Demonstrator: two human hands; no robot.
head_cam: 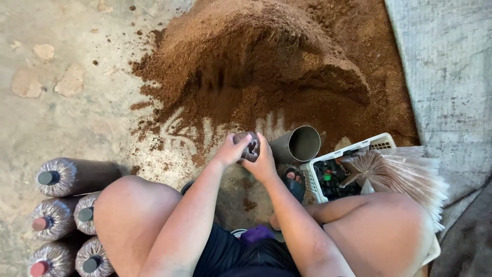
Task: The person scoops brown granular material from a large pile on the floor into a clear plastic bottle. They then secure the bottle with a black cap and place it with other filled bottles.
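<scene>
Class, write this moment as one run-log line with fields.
left hand: on bag top | right hand: gripping filled bag | metal tube: lying beside | substrate pile: ahead | white basket: right

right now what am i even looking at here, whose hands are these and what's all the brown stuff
This is one picture from a camera worn on a person's head, looking down at their own knees and hands. No machine is involved. The left hand and right hand together grip a small dark bag packed with brown material. Ahead, on the concrete floor, lies a big heap of loose brown sawdust-like material. Beside the hands lies a grey metal tube, open end showing. To the right stands a white plastic basket with a bundle of clear plastic bags across it. At lower left lie filled clear bags with capped necks, stacked on their sides.
</scene>
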